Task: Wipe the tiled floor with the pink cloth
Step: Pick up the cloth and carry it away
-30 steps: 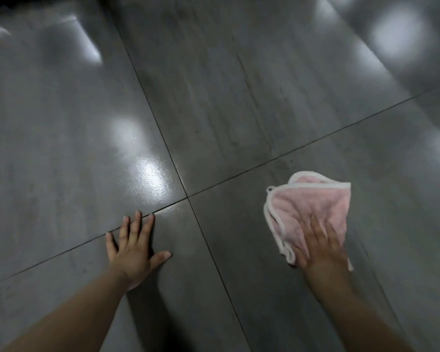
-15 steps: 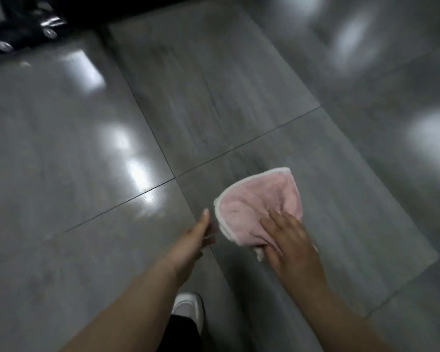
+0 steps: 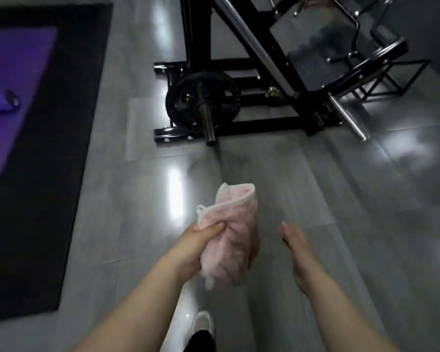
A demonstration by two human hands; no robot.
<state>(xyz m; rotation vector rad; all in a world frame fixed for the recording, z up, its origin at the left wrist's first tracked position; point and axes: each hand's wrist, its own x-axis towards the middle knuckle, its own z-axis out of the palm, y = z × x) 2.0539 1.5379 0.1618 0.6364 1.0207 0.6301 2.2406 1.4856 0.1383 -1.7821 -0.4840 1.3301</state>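
The pink cloth (image 3: 230,235), edged in white, is bunched up and held off the grey tiled floor (image 3: 315,189). My left hand (image 3: 193,246) grips it from the left, thumb across its front. My right hand (image 3: 296,246) hangs just to the right of the cloth, fingers extended and apart, holding nothing. Both forearms reach up from the bottom of the view. The floor is glossy with bright light reflections.
A black weight machine (image 3: 264,72) with a plate (image 3: 203,100) and protruding steel bars stands on the floor ahead. A black mat (image 3: 48,161) with a purple mat (image 3: 13,97) on it lies at the left. My white shoe (image 3: 202,322) shows below.
The cloth left the floor and passed from my right hand to my left. My right hand let go. The view rose and tilted forward, bringing the machine and mats into sight.
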